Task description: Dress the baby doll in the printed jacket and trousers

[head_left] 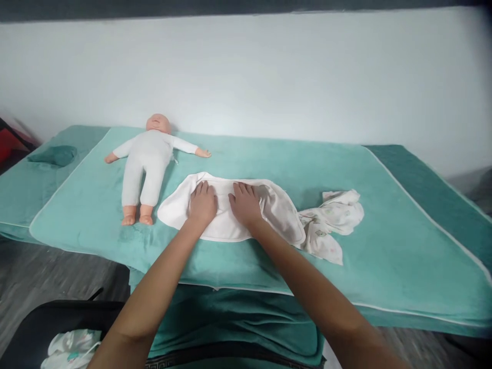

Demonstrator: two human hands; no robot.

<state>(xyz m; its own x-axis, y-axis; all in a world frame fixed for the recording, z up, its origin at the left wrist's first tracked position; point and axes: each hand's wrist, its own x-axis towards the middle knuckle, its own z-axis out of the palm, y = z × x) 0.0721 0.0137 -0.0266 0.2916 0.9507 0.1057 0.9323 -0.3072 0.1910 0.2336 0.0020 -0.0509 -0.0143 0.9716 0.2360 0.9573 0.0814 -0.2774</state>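
Note:
A white cloth with a stitched edge [226,225] lies spread on the green bed cover, its right part rumpled. My left hand [203,202] rests on its left half, fingers stretched out and pointing away from me. Beside it, my right hand [245,202] presses on the middle of the same cloth, also with the fingers extended. To the right, touching the white cloth's end, is a crumpled white garment with a faint print [330,220]. A baby doll in a white suit [148,154] lies on its back to the left, arms spread wide.
The bed with a green cover [384,266] stands against a white wall [269,77]. A dark green sunken patch [53,156] shows at its left end. At lower left, a black chair [65,312] holds a printed white cloth [73,348].

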